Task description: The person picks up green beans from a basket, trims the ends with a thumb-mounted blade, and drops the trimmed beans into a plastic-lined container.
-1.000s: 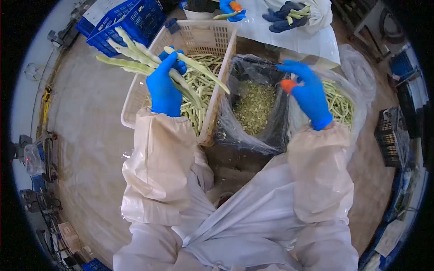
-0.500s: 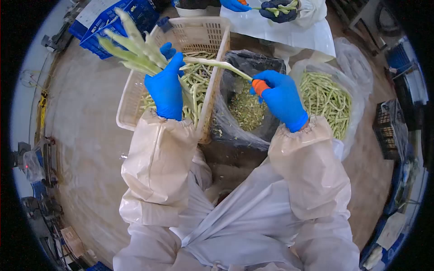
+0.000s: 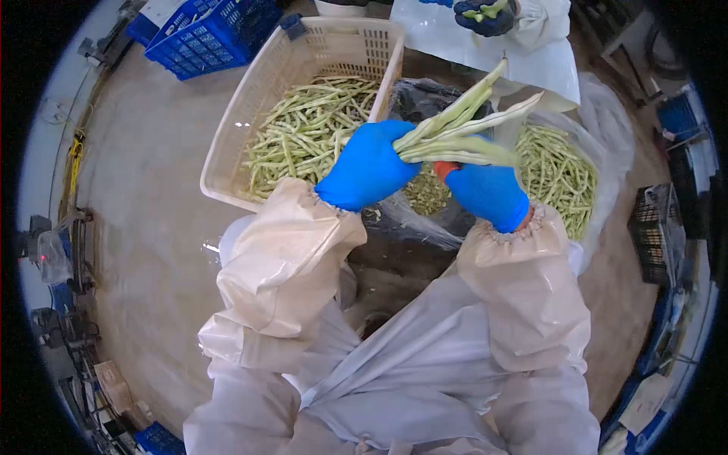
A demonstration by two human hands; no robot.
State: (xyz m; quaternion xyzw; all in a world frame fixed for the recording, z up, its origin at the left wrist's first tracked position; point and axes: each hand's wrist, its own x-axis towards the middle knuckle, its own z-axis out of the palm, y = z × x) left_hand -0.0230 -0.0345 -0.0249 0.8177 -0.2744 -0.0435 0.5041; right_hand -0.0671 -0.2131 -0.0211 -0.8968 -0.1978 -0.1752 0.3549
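My left hand (image 3: 371,163), in a blue glove, is closed round a bunch of long, pale green bean pods (image 3: 462,130). Their loose ends fan out to the right. My right hand (image 3: 489,196), also gloved in blue, is just below the bunch with its fingers curled and partly hidden by the pods. A small orange piece (image 3: 445,169) shows at its fingertips; I cannot tell whether it is a handle or a finger cover. Beneath the hands, a bin lined with dark plastic (image 3: 415,92) holds chopped green trimmings (image 3: 426,193).
A beige crate (image 3: 214,163) of green beans (image 3: 307,121) stands left of the bin. To the right is a clear plastic bag (image 3: 607,144) of beans (image 3: 557,174). Across from me, a co-worker's dark-gloved hand (image 3: 485,19) holds pods. Blue crates (image 3: 216,45) stand at the far left.
My left hand has swung right from over the beige crate, turning the bunch to point right. The single pod between my hands no longer shows apart. My right hand is slightly lower.
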